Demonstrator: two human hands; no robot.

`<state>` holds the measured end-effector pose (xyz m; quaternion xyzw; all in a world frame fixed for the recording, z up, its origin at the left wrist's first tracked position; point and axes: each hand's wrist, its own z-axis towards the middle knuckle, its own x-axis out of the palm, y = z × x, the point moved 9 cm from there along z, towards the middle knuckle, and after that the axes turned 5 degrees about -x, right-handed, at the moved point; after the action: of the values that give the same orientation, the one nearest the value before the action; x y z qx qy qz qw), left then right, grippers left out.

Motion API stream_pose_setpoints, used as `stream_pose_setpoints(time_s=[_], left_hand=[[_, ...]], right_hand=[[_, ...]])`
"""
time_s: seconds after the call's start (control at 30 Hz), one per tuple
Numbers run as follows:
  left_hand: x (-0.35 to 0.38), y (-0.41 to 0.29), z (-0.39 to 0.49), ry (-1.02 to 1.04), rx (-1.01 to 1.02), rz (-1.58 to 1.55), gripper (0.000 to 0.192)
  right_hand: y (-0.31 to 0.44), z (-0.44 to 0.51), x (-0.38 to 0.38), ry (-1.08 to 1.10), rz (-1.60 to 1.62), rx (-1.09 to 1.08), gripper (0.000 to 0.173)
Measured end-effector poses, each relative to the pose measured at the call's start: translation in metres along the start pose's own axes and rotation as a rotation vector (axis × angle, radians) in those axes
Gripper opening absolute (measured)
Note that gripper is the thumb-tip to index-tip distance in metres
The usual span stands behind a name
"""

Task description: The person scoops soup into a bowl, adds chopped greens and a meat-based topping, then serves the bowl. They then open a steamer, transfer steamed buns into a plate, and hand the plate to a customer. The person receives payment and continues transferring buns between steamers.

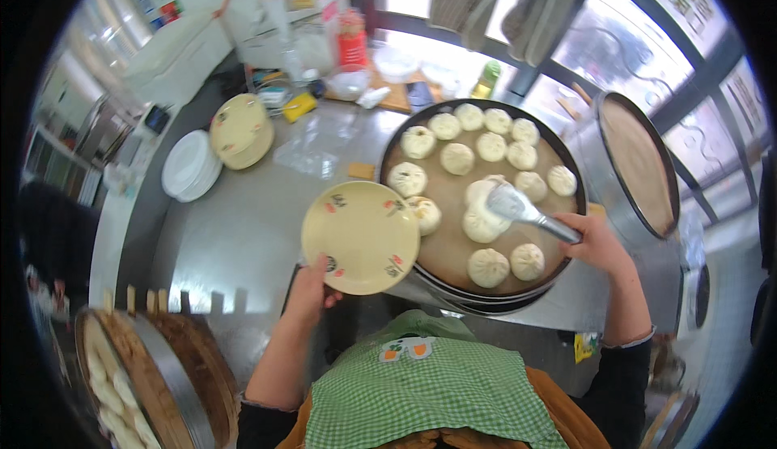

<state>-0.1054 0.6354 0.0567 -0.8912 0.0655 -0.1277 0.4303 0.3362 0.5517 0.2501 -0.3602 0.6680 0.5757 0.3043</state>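
My left hand (315, 291) grips the lower left rim of a yellow plate (360, 239) with printed characters; nothing lies on it. The plate is held level beside a round steamer tray (449, 252) lined with brown cloth. Several pleated steamed buns (490, 147) rest around that tray. In my right hand (598, 244) is the handle of metal tongs (534, 213). Their broad head lies over a white bun (485, 221) near the tray's middle and partly covers it. Whether the tongs pinch that bun, I cannot tell.
Yellow plates (243, 133) and white plates (193, 167) are stacked at the back left of the steel counter (230, 230). Another steamer tier (637, 164) leans at the right. Wooden-sided steamers (152, 376) stand lower left, one holding long white buns. Behind the tray is a green-capped bottle (486, 80).
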Motion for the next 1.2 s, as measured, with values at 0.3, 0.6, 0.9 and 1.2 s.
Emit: stream_pose_setpoints(time_s=[0.3,0.6,0.9,1.2], left_hand=[[-0.048,0.026,-0.114,-0.294,0.065,-0.19,0.054],[-0.161,0.049,-0.398,-0.713,0.247,-0.74,0.053],[-0.369,0.121,-0.748,-1.572,0.497,-0.757,0.051],[-0.645,0.233,-0.837,-1.691,0.496,-0.782,0.045]], right_hand=[[0.243,0.099,0.13,0.014,-0.372,-0.961,0.069],[0.383,0.148,0.241,0.186,0.434,-0.838,0.066],[0.573,0.089,0.382,0.289,0.545,-0.882,0.044],[0.691,0.085,0.461,0.337,0.828,-0.547,0.037]])
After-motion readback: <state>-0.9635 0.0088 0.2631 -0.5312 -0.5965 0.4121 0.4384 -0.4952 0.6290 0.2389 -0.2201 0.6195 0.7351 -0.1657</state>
